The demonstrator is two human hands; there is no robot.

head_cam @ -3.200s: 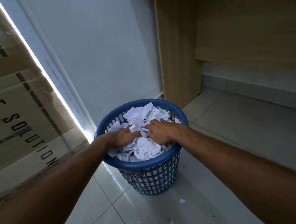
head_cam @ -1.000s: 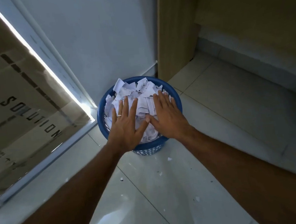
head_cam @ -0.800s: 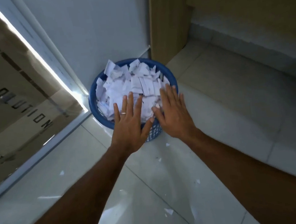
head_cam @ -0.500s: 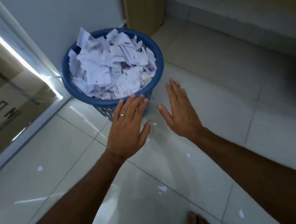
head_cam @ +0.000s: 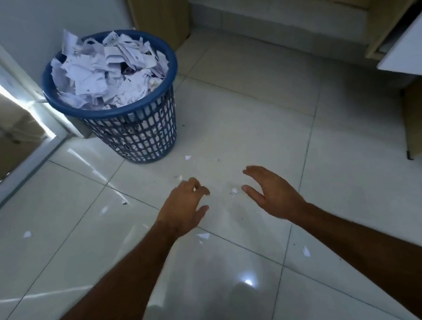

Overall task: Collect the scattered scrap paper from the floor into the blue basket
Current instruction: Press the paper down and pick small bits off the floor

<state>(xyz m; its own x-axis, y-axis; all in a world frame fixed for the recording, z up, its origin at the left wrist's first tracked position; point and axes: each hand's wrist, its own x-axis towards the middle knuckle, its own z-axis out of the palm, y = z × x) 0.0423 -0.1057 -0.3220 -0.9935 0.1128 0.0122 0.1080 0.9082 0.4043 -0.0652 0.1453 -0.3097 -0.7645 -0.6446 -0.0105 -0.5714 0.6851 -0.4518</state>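
The blue basket (head_cam: 135, 135) stands on the tiled floor at the upper left, heaped above its rim with crumpled scrap paper (head_cam: 104, 69). Both my hands hover over the floor in front of it, well apart from the basket. My left hand (head_cam: 183, 207) has loosely curled fingers and holds nothing. My right hand (head_cam: 271, 191) is relaxed with straight fingers and is empty too. Small paper bits lie on the tiles: one between my hands (head_cam: 233, 191), one under my left wrist (head_cam: 204, 236), one near the basket's foot (head_cam: 187, 157).
Further tiny scraps lie at the left (head_cam: 27, 234) and lower right (head_cam: 306, 251). A glass door with a white frame (head_cam: 13, 176) is at the left. Wooden furniture (head_cam: 159, 7) stands behind the basket, and a white desk edge (head_cam: 411, 55) juts in at the right.
My hands came off the paper pile in the basket and drew back toward me, low over the floor. My left fingers went from flat to loosely curled. The view pulled away from the basket.
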